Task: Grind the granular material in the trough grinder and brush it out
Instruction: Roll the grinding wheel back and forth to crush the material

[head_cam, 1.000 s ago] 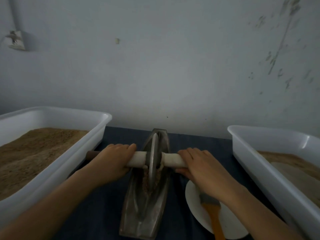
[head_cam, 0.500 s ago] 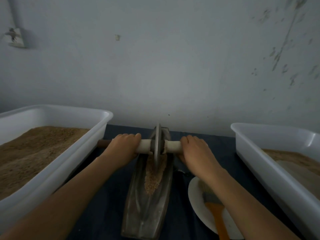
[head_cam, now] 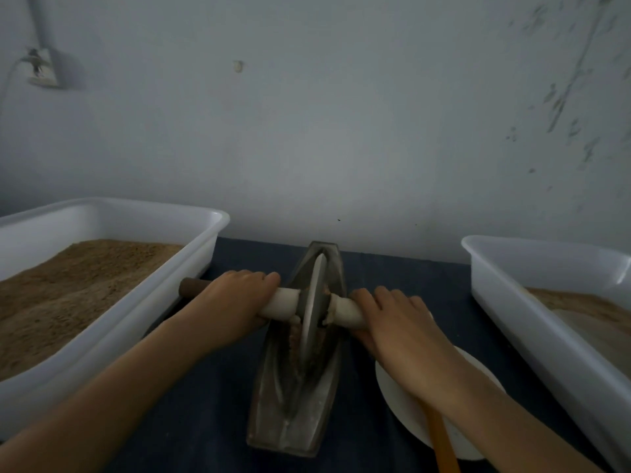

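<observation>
The axle handle [head_cam: 283, 303] of the grinding wheel [head_cam: 312, 310] is gripped by the curled left hand [head_cam: 235, 302] and right hand [head_cam: 399, 329] over the trough grinder [head_cam: 293, 401].

Brush [head_cam: 440, 438]: head hidden under right forearm, orange handle cut off by bottom edge. Plate [head_cam: 403, 397] partly covered by right hand [head_cam: 403, 339]. Both white tubs run past frame edges: left tub [head_cam: 143, 322], right tub [head_cam: 532, 302]. Axle's right end hidden in right hand.

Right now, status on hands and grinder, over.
Left hand and right hand both grip the white roller axle. Grey metal disc wheel sits mid-trough in the grey metal boat-shaped trough grinder, brown grains under it. Nothing obstructing.
</observation>
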Tool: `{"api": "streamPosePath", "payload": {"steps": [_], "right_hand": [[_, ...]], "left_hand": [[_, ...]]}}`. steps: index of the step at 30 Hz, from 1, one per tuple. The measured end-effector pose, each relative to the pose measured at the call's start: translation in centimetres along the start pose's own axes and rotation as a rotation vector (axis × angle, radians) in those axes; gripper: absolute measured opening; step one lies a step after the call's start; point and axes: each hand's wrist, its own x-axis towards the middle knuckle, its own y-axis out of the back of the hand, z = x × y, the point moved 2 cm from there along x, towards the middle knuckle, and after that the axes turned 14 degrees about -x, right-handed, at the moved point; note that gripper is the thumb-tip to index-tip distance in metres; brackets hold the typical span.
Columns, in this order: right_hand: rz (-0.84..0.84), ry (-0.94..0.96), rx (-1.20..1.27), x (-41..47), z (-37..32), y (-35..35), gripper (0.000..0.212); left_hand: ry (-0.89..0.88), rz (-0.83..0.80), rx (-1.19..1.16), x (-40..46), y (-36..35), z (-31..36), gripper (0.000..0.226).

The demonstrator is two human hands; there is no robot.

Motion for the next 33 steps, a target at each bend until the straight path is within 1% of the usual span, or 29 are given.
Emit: {"api": "streamPosePath", "payload": {"steps": [3,7,9,11,14,17,19,21,23,25,27,28,30,32,33], "right_hand": [[0.032,-0.010,-0.059,1.8,0.6,-0.9,0.042],[0.034,-0.063,-0.136,4.4,1.9,-2.6,0.048],[0.054,-0.103,-0.160,5.5,2.4,-3.2,0.041],[0.076,-0.129,-0.133,5.9,2.6,-3.5,0.035],[0.079,-0.135,-0.062,5.4,2.5,-3.6,0.028],[0.004,-0.088,-0.058,4.1,2.4,-3.2,0.028],[-0.091,-0.027,-0.061,3.6,2.1,-2.0,0.026],[-0.220,0.033,-0.036,3.4,1.8,-0.5,0.024],[-0.378,0.091,0.013,3.4,1.4,0.9,0.018],[-0.523,0.128,0.094,3.2,1.3,2.0,0.018],[-0.594,0.135,0.143,2.8,1.3,2.5,0.021],[-0.589,0.126,0.140,2.8,1.3,2.3,0.023],[-0.503,0.084,0.094,3.0,1.4,1.7,0.022],[-0.359,0.027,-0.009,3.7,1.6,0.6,0.025],[-0.279,-0.003,-0.061,4.1,1.8,-0.1,0.030]], "left_hand": [[0.040,0.017,-0.006,1.5,-0.6,-0.6,0.036],[0.061,0.145,0.059,3.5,-1.3,-1.0,0.031],[0.099,0.195,0.093,4.6,-1.5,-1.0,0.030],[0.129,0.229,0.112,5.4,-1.4,-1.0,0.029],[0.115,0.233,0.150,5.3,-1.1,-0.5,0.029],[0.083,0.182,0.154,3.7,-1.2,-0.1,0.032],[0.091,0.094,0.103,2.5,-0.9,0.0,0.035],[0.120,-0.055,0.015,1.5,0.0,0.1,0.038],[0.166,-0.247,-0.095,0.6,1.2,0.3,0.041],[0.197,-0.431,-0.164,0.0,2.2,0.4,0.043],[0.206,-0.540,-0.191,-0.2,2.8,0.6,0.042],[0.202,-0.554,-0.191,-0.1,2.9,0.6,0.041],[0.192,-0.515,-0.173,0.5,2.6,0.6,0.040],[0.182,-0.409,-0.124,1.4,1.9,0.2,0.039],[0.167,-0.320,-0.078,1.9,1.4,-0.1,0.039]]}}
